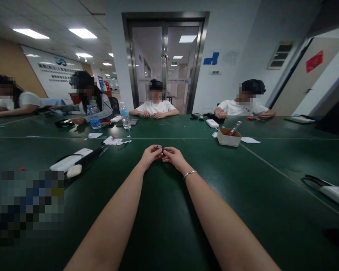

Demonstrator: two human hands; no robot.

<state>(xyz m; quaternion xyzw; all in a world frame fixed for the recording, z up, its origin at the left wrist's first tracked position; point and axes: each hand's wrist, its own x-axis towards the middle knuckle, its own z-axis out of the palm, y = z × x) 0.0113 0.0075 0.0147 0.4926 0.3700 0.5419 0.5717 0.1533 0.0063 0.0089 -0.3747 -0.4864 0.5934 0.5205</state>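
Note:
Both my arms reach out over the dark green table (pixel 164 210). My left hand (pixel 150 157) is closed, with thumb and forefinger pinched near their tips. My right hand (pixel 173 158), on the arm with a silver bracelet (pixel 190 174), is closed the same way. The fingertips of the two hands nearly meet. A small dark thing (pixel 162 150) shows between them; it is too small to name, and the fingers hide part of it. Which hand bears it more I cannot tell.
Left lie a white device (pixel 72 160) with a black strap and paper scraps (pixel 113 140). Two bottles (pixel 125 117) stand farther back. A small cardboard box (pixel 228 137) sits right of centre. Another white device (pixel 336 194) lies at the right edge. Several people sit across the table.

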